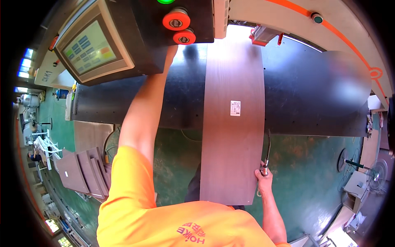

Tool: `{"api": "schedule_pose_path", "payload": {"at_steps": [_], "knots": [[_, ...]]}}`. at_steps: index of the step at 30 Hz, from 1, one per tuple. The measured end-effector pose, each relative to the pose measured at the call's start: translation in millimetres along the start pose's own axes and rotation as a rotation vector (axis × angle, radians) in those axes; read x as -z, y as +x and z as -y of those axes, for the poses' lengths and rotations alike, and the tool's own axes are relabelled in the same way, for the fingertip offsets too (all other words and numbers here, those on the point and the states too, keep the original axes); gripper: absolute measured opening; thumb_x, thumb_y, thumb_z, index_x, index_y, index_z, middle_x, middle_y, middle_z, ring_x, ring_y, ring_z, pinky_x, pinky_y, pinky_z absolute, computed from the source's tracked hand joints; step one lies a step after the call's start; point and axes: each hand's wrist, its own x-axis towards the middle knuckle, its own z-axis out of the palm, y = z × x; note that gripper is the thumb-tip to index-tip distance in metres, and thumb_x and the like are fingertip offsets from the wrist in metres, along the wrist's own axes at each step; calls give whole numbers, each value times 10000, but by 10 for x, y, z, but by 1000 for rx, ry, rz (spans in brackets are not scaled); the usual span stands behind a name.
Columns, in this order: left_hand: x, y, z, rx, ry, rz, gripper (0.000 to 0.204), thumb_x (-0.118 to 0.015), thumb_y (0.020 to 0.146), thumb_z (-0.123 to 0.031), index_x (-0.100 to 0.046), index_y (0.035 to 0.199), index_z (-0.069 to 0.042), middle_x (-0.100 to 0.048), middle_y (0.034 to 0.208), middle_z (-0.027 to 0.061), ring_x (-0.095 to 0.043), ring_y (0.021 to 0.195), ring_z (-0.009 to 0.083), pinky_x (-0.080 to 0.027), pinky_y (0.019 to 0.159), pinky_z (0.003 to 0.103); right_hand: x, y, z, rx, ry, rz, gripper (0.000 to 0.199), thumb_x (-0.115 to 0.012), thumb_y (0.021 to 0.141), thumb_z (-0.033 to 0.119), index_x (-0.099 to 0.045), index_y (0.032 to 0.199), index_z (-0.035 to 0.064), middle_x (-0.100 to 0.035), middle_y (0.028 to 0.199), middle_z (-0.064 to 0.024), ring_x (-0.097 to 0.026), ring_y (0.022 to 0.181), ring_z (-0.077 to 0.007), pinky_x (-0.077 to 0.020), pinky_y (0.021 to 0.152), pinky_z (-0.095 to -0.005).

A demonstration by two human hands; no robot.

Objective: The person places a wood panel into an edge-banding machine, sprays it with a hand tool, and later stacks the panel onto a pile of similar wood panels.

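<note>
A long brown wood-grain board (pixel 232 156) with a white label (pixel 235 108) lies across the black machine table (pixel 325 111), its near end overhanging toward my body. My right hand (pixel 264 175) is closed round an air blow gun (pixel 265 168) beside the board's right edge. The gun's thin curved nozzle points up toward the table's front edge. My left forearm (pixel 144 103) reaches forward over the table, left of the board. The left hand's fingers are hidden behind the control box, below its red buttons (pixel 176 19).
A control panel with a lit touchscreen (pixel 89 47) hangs at upper left. Behind the board sits a red-and-grey clamp-like part (pixel 263 35). More brown boards (pixel 84 173) are stacked at lower left. A floor fan (pixel 376 171) stands at far right.
</note>
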Motion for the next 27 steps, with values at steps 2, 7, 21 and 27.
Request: {"api": "schedule_pose_path", "payload": {"at_steps": [2,7,21,27], "knots": [[-136,116,-60,29,-1,-18,539,-667,826,-217,-462,1269,13,-513,1267,156,-485,1166,252,-406,961,353,-17,-9,-38,-10,-50,-37,503,-605,856,2,-469,1340,-36,-632,1087,-53,-587,960,-116,-443,897,-257],[-184,100,-180,-28,-87,53,346,-643,833,-175,-547,1122,-10,-582,1100,125,-549,1005,229,-452,855,357,-116,20,5,-33,-38,-41,487,-600,862,-2,-478,1332,-40,-641,1067,-52,-594,943,-113,-449,885,-248],[-244,-1890,190,-93,-296,183,630,-599,795,29,-369,1381,-1,-450,1365,167,-467,1263,264,-393,1045,370,-93,12,98,-42,-194,-65,456,-637,866,72,-527,1298,-25,-633,994,-14,-568,883,-79,-454,819,-235],[637,-4388,353,676,-134,485,515,-685,834,-330,-545,1134,65,-627,1025,154,-592,932,202,-475,803,343,-79,14,65,35,-332,-20,258,-648,844,98,-613,1071,-20,-582,834,19,-502,768,-76,-432,726,-239]]}}
